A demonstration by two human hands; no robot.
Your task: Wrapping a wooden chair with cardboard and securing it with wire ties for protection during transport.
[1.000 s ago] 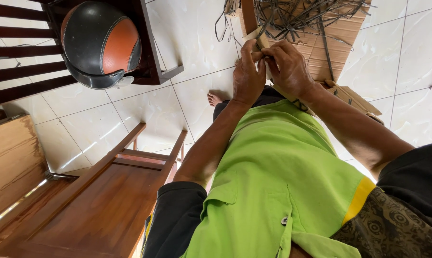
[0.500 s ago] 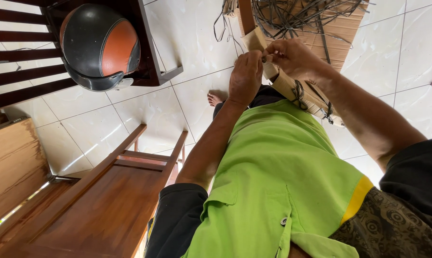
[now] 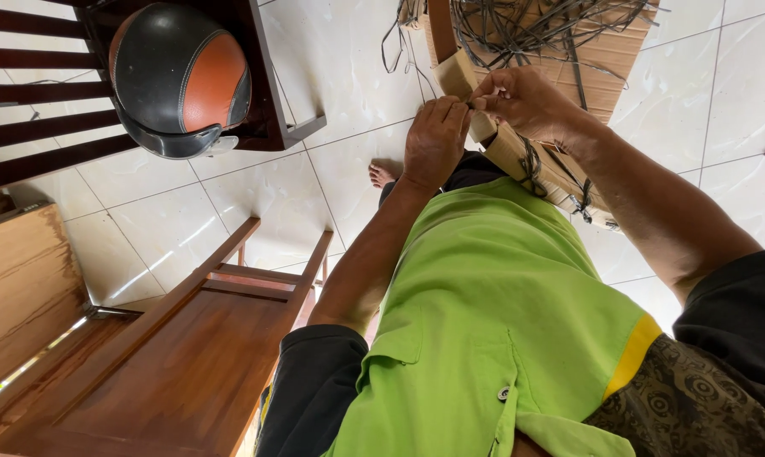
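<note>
Gripping tight with both hands, close together over the lap. Left hand (image 3: 433, 140) closed around the upper end of a pale wooden bar (image 3: 505, 148), fingers curled over its edge, apparently to keep it from turning. Right hand (image 3: 526, 101) pinched shut, thumb and fingertips together on a thin dark strand (image 3: 470, 103) right at the bar's edge, just touching the left fingertips; pulled taut, by the look of it, so that the winding sits snug. Cannot tell how far the strand runs past the pinch.

Bar held slanting, from the hands down across the green shirt toward the right forearm, well above the tiled floor (image 3: 314, 51). Light, unvarnished wood, flat-sided, already bound in two places lower down with knots of the same dark strand.

Loose heap of dark strands (image 3: 552, 25) on a sheet of cardboard (image 3: 624, 80) just beyond the hands, within easy reach. Bare foot (image 3: 383, 173) on the tiles below the left hand. Black and orange helmet (image 3: 179, 76) resting on a dark slatted chair (image 3: 268, 110), well apart to the left; brown wooden bench (image 3: 187, 364) beside the left arm.
</note>
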